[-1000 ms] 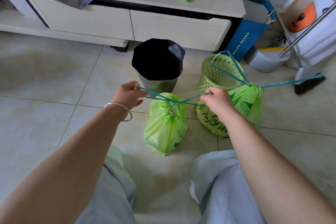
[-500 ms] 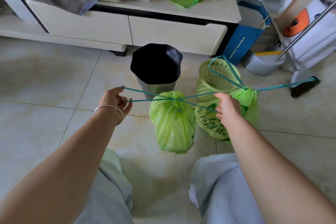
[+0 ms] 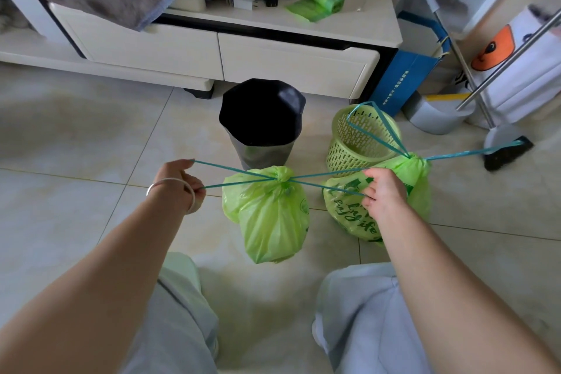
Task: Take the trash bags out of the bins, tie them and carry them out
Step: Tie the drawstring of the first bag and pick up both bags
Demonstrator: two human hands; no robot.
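A green trash bag point(image 3: 268, 215) stands on the floor tiles in front of my knees, its neck gathered tight by teal drawstrings point(image 3: 239, 173). My left hand point(image 3: 179, 179) grips the drawstring loop on the left, and my right hand point(image 3: 384, 191) grips the loop on the right, both strings taut. A second green trash bag point(image 3: 416, 188) with printed lettering sits behind my right hand, its own drawstrings sticking up and out to the right. Behind the bags stand a metal bin with a black liner point(image 3: 262, 121) and a bare green basket bin point(image 3: 361, 136).
A white low cabinet point(image 3: 297, 67) runs along the back, with a roll of green bags point(image 3: 323, 0) on top. A blue paper bag point(image 3: 403, 82), a dustpan point(image 3: 437, 115) and a broom point(image 3: 505, 149) crowd the right. Open tiled floor lies to the left.
My hands have pulled further apart, drawing the strings taut and cinching the near bag's neck shut. The bag now stands more upright.
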